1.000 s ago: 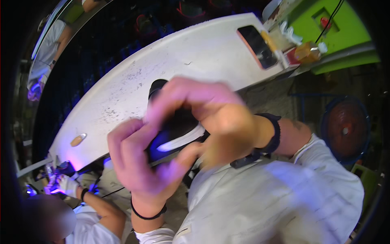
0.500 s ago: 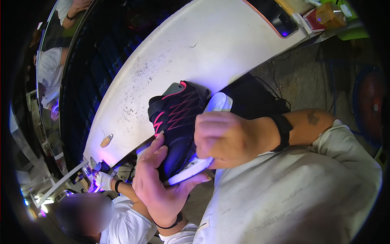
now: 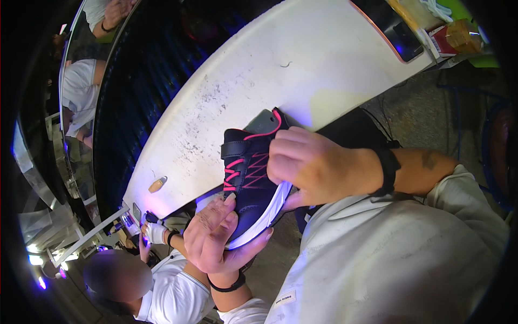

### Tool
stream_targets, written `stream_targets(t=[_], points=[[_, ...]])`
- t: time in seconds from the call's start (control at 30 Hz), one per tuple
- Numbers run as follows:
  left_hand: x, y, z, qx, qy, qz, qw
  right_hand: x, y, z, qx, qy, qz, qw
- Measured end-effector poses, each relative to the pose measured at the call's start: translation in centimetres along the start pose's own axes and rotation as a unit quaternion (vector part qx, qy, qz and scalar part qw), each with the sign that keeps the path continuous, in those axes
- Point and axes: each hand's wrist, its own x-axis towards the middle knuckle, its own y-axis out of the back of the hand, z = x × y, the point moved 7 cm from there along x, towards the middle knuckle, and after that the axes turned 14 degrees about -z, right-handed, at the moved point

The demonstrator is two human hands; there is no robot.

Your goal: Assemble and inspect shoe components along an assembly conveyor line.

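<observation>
A black sneaker [image 3: 250,178] with pink laces and pink collar trim is held at the near edge of the white table. Inside its collar sits a grey shoe last [image 3: 263,122]. My left hand [image 3: 213,235] is closed around the toe, thumb on top and fingers at the sole side. Along the side facing me runs a white sole [image 3: 264,222], lying against the upper from the toe to my right hand. My right hand [image 3: 313,164] is closed on the shoe's side toward the heel, fingers over the upper and thumb by the sole. It hides the heel end of the sole.
The white table [image 3: 216,97] curves along a dark ribbed surface [image 3: 156,59]. A small tan piece [image 3: 157,184] lies at its left end, a phone [image 3: 396,35] at the far right beside a red-and-white box [image 3: 445,42]. At lower left a co-worker's gloved hand [image 3: 155,232] is at work.
My right hand has shifted up the shoe toward the heel. The sole's loose heel end, which stood out above that hand, no longer shows. The whole view has shifted somewhat.
</observation>
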Motion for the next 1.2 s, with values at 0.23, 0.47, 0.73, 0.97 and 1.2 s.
stream_targets(t=[0.23, 0.47, 0.73, 0.97, 1.2], points=[[-2.7, -0.9, -8.8, -0.269, 0.175, -0.062, 0.945, 4.9, -3.7, 1.7, -0.061, -0.062, -0.114, 0.99], [-7.5, -7.3, -13.7, -0.447, 0.366, -0.172, 0.798, 4.0, -0.3, 1.5, -0.013, -0.094, -0.05, 0.994], [4.1, -6.0, -5.8, -0.439, 0.085, 0.067, 0.892, 4.3, 13.3, 1.7, 0.22, -0.131, 0.095, 0.962], [10.3, 2.6, -2.3, -0.066, 0.167, 0.022, 0.984, 8.6, 10.3, 1.5, 0.279, -0.066, 0.028, 0.958], [8.6, 2.5, -4.0, -0.139, 0.156, -0.06, 0.976, 10.1, 6.5, -1.1, 0.197, -0.034, -0.115, 0.973]])
